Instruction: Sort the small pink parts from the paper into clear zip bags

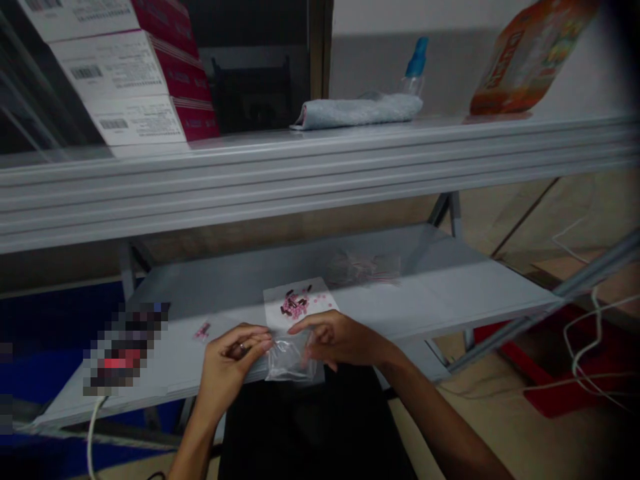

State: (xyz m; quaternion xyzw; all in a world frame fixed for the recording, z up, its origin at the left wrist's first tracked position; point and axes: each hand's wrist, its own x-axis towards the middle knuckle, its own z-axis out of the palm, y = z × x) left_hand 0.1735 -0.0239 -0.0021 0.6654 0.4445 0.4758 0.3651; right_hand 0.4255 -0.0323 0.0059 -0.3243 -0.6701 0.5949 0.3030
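Note:
My left hand (233, 353) pinches the upper left corner of a small clear plastic bag (287, 363) at the shelf's front edge; a ring shows on one finger. At the bag's right side is my right hand (340, 339), its index finger stretched over the top and its fingers apart, partly blurred. I cannot tell whether they touch the plastic. Just behind both hands, a white sheet (275, 293) carries a loose heap of pink pills and dark capsules (295, 303). A little clear packet with pink pieces (203, 331) lies left of my left hand.
Several clear bags (367, 268) lie toward the back of the lower shelf (450, 280). A pixelated dark and red object (123, 353) is at left. The upper shelf (300, 173) holds stacked boxes (135, 80), a folded cloth (360, 111), a blue-topped bottle (416, 67) and an orange pouch (525, 63).

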